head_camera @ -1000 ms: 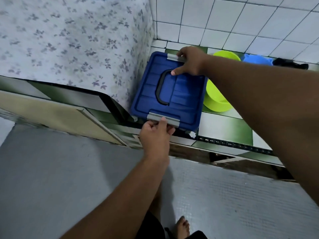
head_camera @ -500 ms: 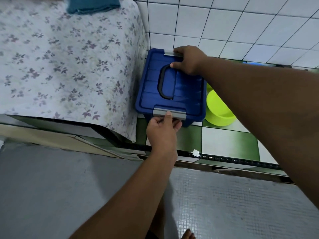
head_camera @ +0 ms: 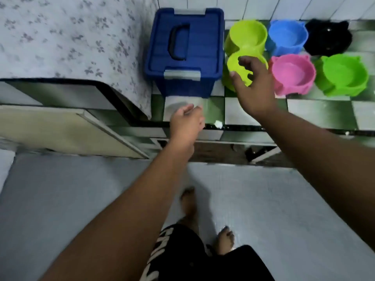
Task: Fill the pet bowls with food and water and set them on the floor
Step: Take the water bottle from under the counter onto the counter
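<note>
A blue lidded storage box (head_camera: 198, 43) with a black handle and grey latches stands closed on the green-and-white tiled counter (head_camera: 316, 110). Right of it sits a lime double pet bowl (head_camera: 247, 35). A blue bowl (head_camera: 287, 37), a black bowl (head_camera: 328, 37), a pink bowl (head_camera: 294, 74) and a green bowl (head_camera: 345, 74) stand further right; all look empty. My right hand (head_camera: 253, 84) hovers over the lime bowl's near cup with fingers spread; I cannot tell if it touches. My left hand (head_camera: 186, 120) hangs loosely curled in front of the box, holding nothing.
A floral cloth (head_camera: 60, 37) covers something tall left of the box. A cream cabinet door (head_camera: 50, 128) stands ajar below the counter at left. A white tiled wall (head_camera: 263, 7) backs the counter. My bare feet (head_camera: 188, 203) stand on grey floor.
Both hands have let go of the blue box's latches. My right hand moved right over the lime bowl, my left drew back toward the counter edge. The view shifted right, showing more bowls.
</note>
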### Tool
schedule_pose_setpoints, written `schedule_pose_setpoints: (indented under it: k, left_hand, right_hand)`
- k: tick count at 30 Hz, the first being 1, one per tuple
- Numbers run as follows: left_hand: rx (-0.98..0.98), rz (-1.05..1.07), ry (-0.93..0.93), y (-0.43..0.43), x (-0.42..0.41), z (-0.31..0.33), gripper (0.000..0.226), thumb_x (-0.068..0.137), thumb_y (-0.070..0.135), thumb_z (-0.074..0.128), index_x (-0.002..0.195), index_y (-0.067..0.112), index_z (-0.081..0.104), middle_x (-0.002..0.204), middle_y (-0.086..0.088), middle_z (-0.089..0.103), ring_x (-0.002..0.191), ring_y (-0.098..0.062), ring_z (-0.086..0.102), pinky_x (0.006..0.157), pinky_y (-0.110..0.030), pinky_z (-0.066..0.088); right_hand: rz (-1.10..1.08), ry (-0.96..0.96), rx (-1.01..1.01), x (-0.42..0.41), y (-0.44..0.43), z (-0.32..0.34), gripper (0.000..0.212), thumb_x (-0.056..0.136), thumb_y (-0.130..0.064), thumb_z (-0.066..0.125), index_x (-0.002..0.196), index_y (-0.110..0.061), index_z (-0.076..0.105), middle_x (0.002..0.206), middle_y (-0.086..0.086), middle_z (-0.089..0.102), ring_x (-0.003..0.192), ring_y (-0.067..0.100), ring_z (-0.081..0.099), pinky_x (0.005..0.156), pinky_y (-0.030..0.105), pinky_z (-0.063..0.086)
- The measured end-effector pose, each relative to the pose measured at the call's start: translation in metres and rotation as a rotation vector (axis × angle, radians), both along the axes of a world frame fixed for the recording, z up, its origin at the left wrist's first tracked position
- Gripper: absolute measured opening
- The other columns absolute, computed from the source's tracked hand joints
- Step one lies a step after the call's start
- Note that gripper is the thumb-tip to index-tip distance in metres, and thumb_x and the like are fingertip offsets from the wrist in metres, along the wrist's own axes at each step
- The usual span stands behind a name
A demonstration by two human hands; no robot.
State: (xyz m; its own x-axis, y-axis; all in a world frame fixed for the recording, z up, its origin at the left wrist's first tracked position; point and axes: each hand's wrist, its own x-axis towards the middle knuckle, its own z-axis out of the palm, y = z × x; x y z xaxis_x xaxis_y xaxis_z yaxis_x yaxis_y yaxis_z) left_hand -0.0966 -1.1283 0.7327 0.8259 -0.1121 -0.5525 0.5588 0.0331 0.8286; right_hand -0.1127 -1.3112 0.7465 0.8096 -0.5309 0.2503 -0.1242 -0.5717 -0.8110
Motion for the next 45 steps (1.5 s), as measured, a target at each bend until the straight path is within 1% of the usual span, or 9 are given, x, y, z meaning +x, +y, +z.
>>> schedule_pose_setpoints:
  k: [9, 14, 20, 29, 33, 36, 39, 42, 45]
  left_hand:
    - [0.192, -0.267, -0.093, -0.035, -0.117, -0.023, 0.024, 0.099, 0.025, 0.066, 0.12, 0.016, 0.064, 0.108, -0.005, 0.072, 0.097, -0.016, 0.071, 0.077, -0.027, 0.061]
    - [0.329, -0.501, -0.185, -0.043, -0.148, -0.042, 0.021, 0.083, 0.044, 0.072, 0.096, 0.028, 0.07, 0.099, 0.0, 0.075, 0.099, -0.022, 0.073, 0.094, -0.045, 0.06]
    - [0.512, -0.907, -0.122, -0.038, -0.149, -0.139, 0.018, 0.089, 0.04, 0.077, 0.092, 0.022, 0.072, 0.091, -0.003, 0.076, 0.084, -0.016, 0.068, 0.079, -0.03, 0.054]
    - [0.599, -1.091, -0.143, -0.104, -0.072, -0.39, 0.042, 0.082, 0.045, 0.083, 0.095, 0.013, 0.06, 0.084, -0.004, 0.063, 0.073, -0.016, 0.057, 0.058, -0.019, 0.041]
    - [0.578, -1.045, -0.156, -0.157, -0.024, -0.489, 0.069, 0.075, 0.052, 0.085, 0.123, 0.021, 0.047, 0.127, -0.01, 0.064, 0.105, -0.019, 0.062, 0.089, -0.031, 0.05]
    - [0.58, -0.973, -0.254, -0.19, 0.002, -0.536, 0.097, 0.071, 0.049, 0.089, 0.149, 0.018, 0.039, 0.136, -0.007, 0.054, 0.115, -0.019, 0.056, 0.092, -0.028, 0.044]
    - [0.545, -1.014, -0.292, -0.216, 0.016, -0.573, 0.115, 0.071, 0.04, 0.092, 0.16, 0.021, 0.023, 0.155, -0.012, 0.043, 0.136, -0.025, 0.048, 0.105, -0.03, 0.039]
    - [0.507, -1.086, -0.289, -0.233, 0.021, -0.592, 0.133, 0.069, 0.037, 0.094, 0.164, 0.02, 0.002, 0.166, -0.009, 0.027, 0.149, -0.026, 0.033, 0.118, -0.036, 0.031]
    - [0.399, -1.072, -0.375, -0.246, 0.012, -0.588, 0.113, 0.065, 0.026, 0.097, 0.155, 0.008, 0.03, 0.145, 0.002, 0.05, 0.13, -0.014, 0.049, 0.11, -0.024, 0.037]
  right_hand:
    - [-0.09, 0.142, 0.02, -0.179, -0.025, -0.023, 0.042, 0.092, -0.037, 0.063, 0.123, -0.009, 0.063, 0.12, 0.004, 0.066, 0.109, 0.012, 0.06, 0.094, 0.028, 0.05]
    - [-0.187, 0.122, 0.11, -0.235, -0.03, -0.037, 0.025, 0.093, -0.032, 0.064, 0.109, -0.013, 0.065, 0.102, 0.0, 0.067, 0.095, 0.01, 0.063, 0.085, 0.029, 0.054]
    - [-0.246, 0.272, 0.362, -0.294, 0.0, -0.138, 0.019, 0.091, -0.028, 0.069, 0.103, -0.014, 0.064, 0.088, -0.002, 0.069, 0.081, 0.011, 0.065, 0.076, 0.036, 0.058]
    - [-0.192, 0.403, 0.435, -0.181, -0.056, -0.347, 0.048, 0.083, -0.04, 0.075, 0.121, -0.017, 0.057, 0.11, 0.001, 0.067, 0.101, 0.019, 0.064, 0.095, 0.032, 0.052]
    - [-0.257, 0.287, 0.22, -0.114, -0.099, -0.419, 0.071, 0.081, -0.051, 0.069, 0.135, -0.011, 0.047, 0.128, 0.007, 0.057, 0.116, 0.021, 0.056, 0.102, 0.033, 0.047]
    - [-0.331, 0.202, 0.14, -0.088, -0.119, -0.461, 0.069, 0.083, -0.05, 0.068, 0.134, -0.01, 0.044, 0.13, 0.009, 0.053, 0.119, 0.021, 0.052, 0.101, 0.038, 0.046]
    - [-0.317, 0.155, 0.228, -0.08, -0.139, -0.494, 0.061, 0.091, -0.045, 0.067, 0.137, -0.014, 0.044, 0.129, -0.001, 0.057, 0.11, 0.006, 0.047, 0.097, 0.019, 0.039]
    - [-0.302, 0.094, 0.355, -0.077, -0.147, -0.52, 0.062, 0.092, -0.049, 0.064, 0.141, -0.016, 0.048, 0.133, -0.003, 0.061, 0.119, 0.008, 0.056, 0.106, 0.025, 0.044]
    - [-0.298, 0.059, 0.379, -0.077, -0.143, -0.519, 0.064, 0.087, -0.055, 0.065, 0.139, -0.02, 0.05, 0.134, -0.004, 0.062, 0.123, 0.01, 0.058, 0.108, 0.033, 0.047]
